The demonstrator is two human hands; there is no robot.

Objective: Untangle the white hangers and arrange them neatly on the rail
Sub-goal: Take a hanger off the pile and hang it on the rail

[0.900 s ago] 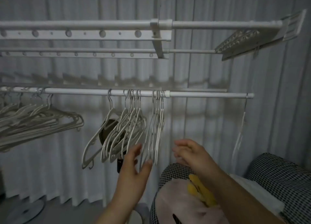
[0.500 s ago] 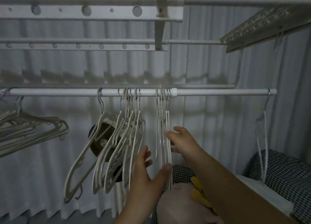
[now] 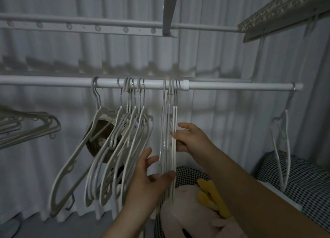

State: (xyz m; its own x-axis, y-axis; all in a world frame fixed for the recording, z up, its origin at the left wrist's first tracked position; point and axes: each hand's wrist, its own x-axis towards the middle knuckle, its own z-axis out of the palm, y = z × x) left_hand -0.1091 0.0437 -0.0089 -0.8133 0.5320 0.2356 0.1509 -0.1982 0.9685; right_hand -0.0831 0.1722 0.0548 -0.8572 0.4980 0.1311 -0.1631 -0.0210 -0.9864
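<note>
Both arms reach forward and up from the bottom of the view. The left hand (image 3: 148, 180) is raised with its back toward the camera, fingers straight and slightly spread, pointing upward. Its thumb lies against the lower part of a hanging bunch of white hangers (image 3: 168, 123). The right hand (image 3: 191, 139) is higher, its bare forearm (image 3: 250, 193) running in from the lower right. Its fingers and thumb pinch the right edge of the same bunch, the index finger lifted a little above the others.
</note>
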